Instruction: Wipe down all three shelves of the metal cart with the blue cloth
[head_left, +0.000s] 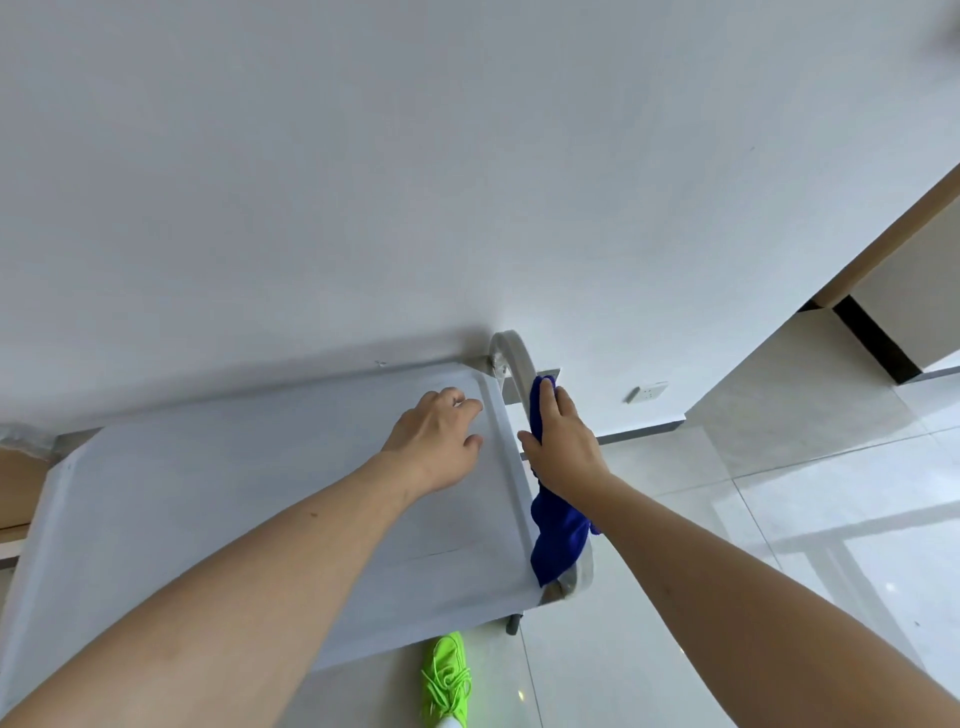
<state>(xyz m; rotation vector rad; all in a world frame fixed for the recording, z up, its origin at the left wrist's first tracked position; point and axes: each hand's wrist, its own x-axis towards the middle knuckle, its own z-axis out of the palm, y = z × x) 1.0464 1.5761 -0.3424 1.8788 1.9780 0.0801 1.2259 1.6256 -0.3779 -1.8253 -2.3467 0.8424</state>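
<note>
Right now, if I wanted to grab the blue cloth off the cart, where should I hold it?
Probably the loose bunch of the blue cloth that hangs below the right hand. Come from the cart's right side, over the open floor. Higher up, the cloth is pressed onto the curved metal handle under that hand, so the free lower folds look easiest to pinch.

White wall (415, 182), glossy tiled floor (779, 519), wall socket (647, 392)

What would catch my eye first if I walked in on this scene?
Probably the bright blue cloth, draped over the metal cart's handle at its right end, with the right hand pressing it there. Next, the neon green shoe on the floor below the top shelf, where the left hand rests.
</note>
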